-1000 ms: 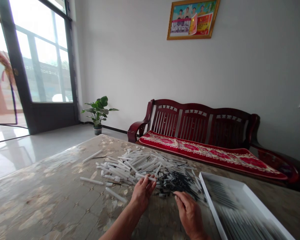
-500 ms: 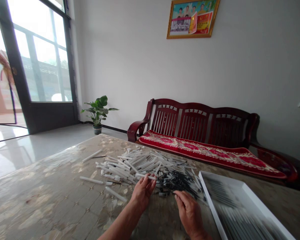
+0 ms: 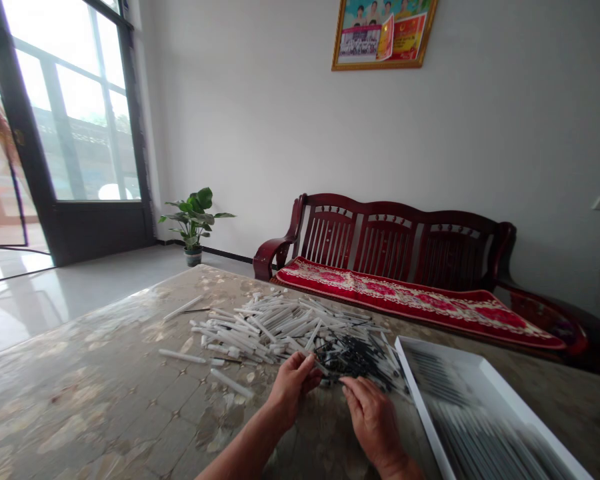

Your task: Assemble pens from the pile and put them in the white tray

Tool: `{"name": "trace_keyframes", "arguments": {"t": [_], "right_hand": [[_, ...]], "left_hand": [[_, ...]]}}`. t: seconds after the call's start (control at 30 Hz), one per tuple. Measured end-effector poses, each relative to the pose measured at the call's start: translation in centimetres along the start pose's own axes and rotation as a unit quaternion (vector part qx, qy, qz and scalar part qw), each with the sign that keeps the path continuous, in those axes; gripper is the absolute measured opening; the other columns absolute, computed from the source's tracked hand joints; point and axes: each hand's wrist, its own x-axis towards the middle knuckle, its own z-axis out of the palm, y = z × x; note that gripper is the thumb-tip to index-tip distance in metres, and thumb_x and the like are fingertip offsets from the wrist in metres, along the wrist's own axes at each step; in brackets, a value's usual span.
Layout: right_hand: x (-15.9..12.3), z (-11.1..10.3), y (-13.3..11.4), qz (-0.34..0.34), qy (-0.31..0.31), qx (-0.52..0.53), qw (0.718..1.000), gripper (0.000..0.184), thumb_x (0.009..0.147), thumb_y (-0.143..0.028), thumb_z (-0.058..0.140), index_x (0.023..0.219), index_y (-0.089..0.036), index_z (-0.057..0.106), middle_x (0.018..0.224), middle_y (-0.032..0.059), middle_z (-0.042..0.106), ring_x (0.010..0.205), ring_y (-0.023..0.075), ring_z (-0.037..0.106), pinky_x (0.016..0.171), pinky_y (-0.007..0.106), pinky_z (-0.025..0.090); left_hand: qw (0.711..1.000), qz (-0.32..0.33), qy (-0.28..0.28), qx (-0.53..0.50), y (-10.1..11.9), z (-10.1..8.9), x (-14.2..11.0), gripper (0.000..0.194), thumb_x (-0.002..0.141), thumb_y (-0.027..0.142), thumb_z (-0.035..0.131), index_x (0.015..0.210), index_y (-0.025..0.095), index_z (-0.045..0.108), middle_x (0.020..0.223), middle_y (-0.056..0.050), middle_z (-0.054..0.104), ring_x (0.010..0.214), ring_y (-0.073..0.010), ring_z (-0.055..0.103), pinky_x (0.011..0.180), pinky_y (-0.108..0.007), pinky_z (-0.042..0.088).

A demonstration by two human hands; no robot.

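Note:
My left hand [image 3: 296, 381] is closed with thumb and fingers pinched on a pale pen barrel [image 3: 322, 368], whose end points toward my right hand; most of it is hidden by the fingers. To its right, my right hand [image 3: 375, 417] pinches something thin and small at its fingertips that I cannot make out. The two hands are a short gap apart. Just beyond them lies a heap of white pen barrels [image 3: 275, 323]. Beside that is a pile of black pen parts [image 3: 360, 357].
A white open box [image 3: 420, 407] with rows of grey pens [image 3: 485, 440] stands at the right on the patterned tabletop [image 3: 105, 387]. Several loose white barrels [image 3: 183, 357] lie to the left. Behind the table are a wooden bench [image 3: 385, 247] and a potted plant [image 3: 195, 217].
My left hand has turned, and the barrel in it has swung from lying crosswise to pointing right. My right hand has come slightly closer to it. The view has shifted a little.

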Motion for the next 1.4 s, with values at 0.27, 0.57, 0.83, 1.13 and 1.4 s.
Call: {"name": "trace_keyframes", "arguments": {"t": [0.27, 0.57, 0.83, 1.13, 1.4], "right_hand": [[0.4, 0.0, -1.9, 0.269, -0.021, 0.360, 0.893, 0.046, 0.087, -0.057, 0.053, 0.101, -0.018, 0.071, 0.080, 0.0085, 0.074, 0.070, 0.0217, 0.069, 0.060, 0.029, 0.055], [1.2, 0.9, -2.4, 0.321, 0.011, 0.408, 0.855, 0.042, 0.065, -0.057, 0.076, 0.074, -0.020, 0.060, 0.060, -0.0031, 0.060, 0.051, 0.0116, 0.051, 0.048, 0.021, 0.041], [1.5, -0.4, -0.3, 0.336, -0.035, 0.401, 0.852, 0.044, 0.073, -0.064, 0.065, 0.083, -0.021, 0.061, 0.062, -0.0033, 0.059, 0.048, 0.0119, 0.050, 0.042, 0.021, 0.035], [-0.8, -2.5, 6.8, 0.151, -0.021, -0.143, 0.978, 0.026, 0.080, -0.011, 0.050, 0.079, -0.024, 0.072, 0.075, 0.0049, 0.068, 0.064, 0.0167, 0.065, 0.060, 0.024, 0.049], [-1.2, -2.1, 6.9, 0.104, -0.058, -0.214, 0.970, 0.024, 0.078, -0.007, 0.051, 0.067, -0.025, 0.062, 0.069, 0.0032, 0.064, 0.061, 0.0182, 0.064, 0.057, 0.026, 0.048]], "left_hand": [[0.995, -0.070, 0.035, -0.068, 0.9, 0.0, -0.1, 0.015, 0.089, 0.007, 0.057, 0.075, 0.013, 0.056, 0.061, -0.002, 0.066, 0.053, -0.0091, 0.066, 0.055, -0.018, 0.057], [0.989, -0.135, -0.046, -0.023, -0.7, 0.8, -1.8, 0.011, 0.082, 0.011, 0.068, 0.075, 0.013, 0.059, 0.062, -0.003, 0.068, 0.055, -0.0123, 0.069, 0.055, -0.021, 0.058], [0.988, -0.138, -0.041, -0.064, 0.0, 0.8, -1.7, 0.009, 0.081, 0.010, 0.068, 0.076, 0.012, 0.061, 0.064, -0.004, 0.069, 0.059, -0.0145, 0.071, 0.056, -0.020, 0.059], [0.987, -0.106, 0.016, -0.117, 0.0, 0.1, -0.1, 0.009, 0.083, 0.004, 0.063, 0.081, 0.012, 0.060, 0.065, -0.004, 0.070, 0.063, -0.0158, 0.073, 0.058, -0.019, 0.060], [0.987, -0.103, 0.026, -0.120, -0.1, 0.4, -0.2, 0.010, 0.083, 0.005, 0.065, 0.081, 0.013, 0.059, 0.065, -0.004, 0.070, 0.063, -0.0167, 0.073, 0.057, -0.019, 0.060]]}}
